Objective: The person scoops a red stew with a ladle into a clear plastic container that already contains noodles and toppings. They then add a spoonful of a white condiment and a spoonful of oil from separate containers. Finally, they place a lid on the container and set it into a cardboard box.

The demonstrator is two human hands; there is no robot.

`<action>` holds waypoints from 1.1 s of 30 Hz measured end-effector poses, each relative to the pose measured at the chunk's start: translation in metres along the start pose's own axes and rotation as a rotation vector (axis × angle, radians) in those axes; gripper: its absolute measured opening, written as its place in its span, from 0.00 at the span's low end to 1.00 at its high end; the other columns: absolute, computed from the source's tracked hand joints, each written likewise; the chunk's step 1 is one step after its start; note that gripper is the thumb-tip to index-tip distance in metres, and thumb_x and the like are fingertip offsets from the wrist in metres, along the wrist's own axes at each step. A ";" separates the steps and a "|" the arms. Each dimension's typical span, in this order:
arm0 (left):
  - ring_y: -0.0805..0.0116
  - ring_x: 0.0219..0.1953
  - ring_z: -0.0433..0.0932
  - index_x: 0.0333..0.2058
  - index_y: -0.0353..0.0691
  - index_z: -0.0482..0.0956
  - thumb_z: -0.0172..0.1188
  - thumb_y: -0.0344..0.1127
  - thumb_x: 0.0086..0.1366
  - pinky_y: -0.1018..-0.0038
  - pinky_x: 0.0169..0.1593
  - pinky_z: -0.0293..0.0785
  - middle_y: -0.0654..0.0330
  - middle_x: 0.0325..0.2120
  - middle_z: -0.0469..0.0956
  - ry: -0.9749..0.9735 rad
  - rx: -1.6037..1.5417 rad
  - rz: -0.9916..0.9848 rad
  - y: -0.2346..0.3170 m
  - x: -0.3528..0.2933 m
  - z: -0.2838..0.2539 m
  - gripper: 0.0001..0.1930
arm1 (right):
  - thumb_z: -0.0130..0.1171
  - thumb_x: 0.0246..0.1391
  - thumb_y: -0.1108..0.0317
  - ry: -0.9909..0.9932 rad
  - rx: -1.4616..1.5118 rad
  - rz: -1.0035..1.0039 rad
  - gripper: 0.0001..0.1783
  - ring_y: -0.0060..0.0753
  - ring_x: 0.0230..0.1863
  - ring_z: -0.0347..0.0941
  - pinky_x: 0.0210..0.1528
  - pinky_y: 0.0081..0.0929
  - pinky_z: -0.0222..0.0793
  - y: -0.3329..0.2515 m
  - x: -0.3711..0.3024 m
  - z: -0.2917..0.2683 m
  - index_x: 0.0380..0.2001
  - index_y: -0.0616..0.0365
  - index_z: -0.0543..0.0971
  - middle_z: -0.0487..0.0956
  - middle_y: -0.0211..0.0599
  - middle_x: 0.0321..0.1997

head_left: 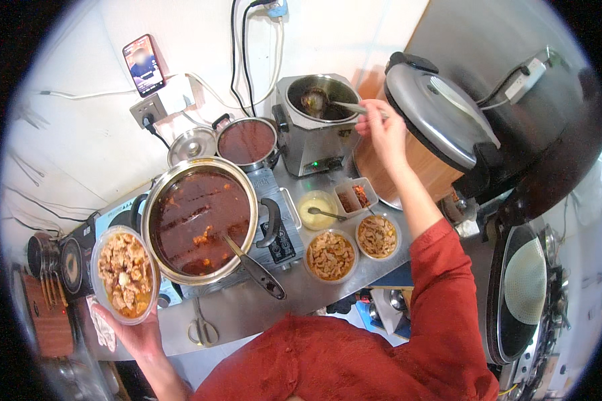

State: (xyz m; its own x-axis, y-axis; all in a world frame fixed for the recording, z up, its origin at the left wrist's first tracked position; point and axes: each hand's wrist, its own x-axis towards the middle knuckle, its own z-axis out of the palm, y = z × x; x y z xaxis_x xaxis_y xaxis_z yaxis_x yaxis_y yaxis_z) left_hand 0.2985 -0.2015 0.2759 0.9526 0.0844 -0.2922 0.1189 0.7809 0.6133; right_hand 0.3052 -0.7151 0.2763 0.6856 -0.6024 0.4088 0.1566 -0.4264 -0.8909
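My left hand (142, 333) is closed around the lower edge of a clear plastic bowl (125, 273) of cooked meat pieces in orange-brown sauce. The bowl is held tilted beside the left rim of a large steel pot (146, 220) of dark red-brown broth. A black-handled ladle (264, 277) leans out of that pot over its front right rim. At the back, my right hand (385, 130) grips the handle of a second ladle (346, 105). Its scoop is down inside a square steel electric warmer (308, 148), whose dark contents are hard to make out.
Two bowls of sliced meat (330, 256) (378, 236), a tub of pale liquid with a spoon (317, 209) and a divided condiment box (353, 198) stand right of the pot. Behind are a smaller broth pot (247, 142) and lid (192, 147); a big lidded cooker (435, 107) stands right. Scissors (203, 330) lie in front.
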 end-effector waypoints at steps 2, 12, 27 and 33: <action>0.56 0.66 0.58 0.65 0.49 0.55 0.51 0.66 0.61 0.47 0.63 0.60 0.61 0.65 0.57 0.093 0.013 0.054 0.006 -0.004 -0.006 0.41 | 0.50 0.64 0.65 -0.061 -0.303 -0.106 0.12 0.19 0.27 0.76 0.32 0.19 0.73 0.017 0.011 0.007 0.42 0.58 0.80 0.78 0.31 0.29; 0.58 0.64 0.60 0.65 0.50 0.57 0.49 0.66 0.62 0.51 0.61 0.63 0.62 0.64 0.60 0.171 0.048 0.112 0.029 -0.026 -0.019 0.39 | 0.51 0.60 0.62 -0.033 -0.484 -0.115 0.12 0.39 0.31 0.80 0.39 0.33 0.74 0.049 0.034 0.017 0.39 0.55 0.81 0.81 0.42 0.28; 0.55 0.65 0.59 0.64 0.47 0.57 0.56 0.61 0.60 0.46 0.61 0.63 0.59 0.64 0.59 0.012 0.049 -0.003 0.019 -0.032 -0.006 0.39 | 0.47 0.65 0.62 0.001 0.299 0.171 0.18 0.28 0.26 0.78 0.31 0.24 0.76 -0.057 -0.049 -0.072 0.43 0.68 0.75 0.80 0.42 0.28; 0.53 0.64 0.60 0.65 0.45 0.56 0.56 0.63 0.59 0.45 0.62 0.62 0.57 0.64 0.58 -0.099 0.111 -0.045 0.013 -0.032 0.003 0.42 | 0.47 0.66 0.58 -0.002 0.212 0.333 0.19 0.25 0.24 0.76 0.28 0.22 0.74 -0.077 -0.163 -0.104 0.44 0.65 0.74 0.80 0.39 0.29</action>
State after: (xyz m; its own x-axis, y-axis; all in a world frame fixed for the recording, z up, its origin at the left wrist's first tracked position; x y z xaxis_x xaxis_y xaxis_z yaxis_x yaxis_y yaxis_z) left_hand 0.2704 -0.1956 0.2953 0.9678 -0.0152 -0.2511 0.1875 0.7088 0.6800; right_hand 0.1077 -0.6544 0.2984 0.7250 -0.6829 0.0900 0.0684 -0.0585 -0.9959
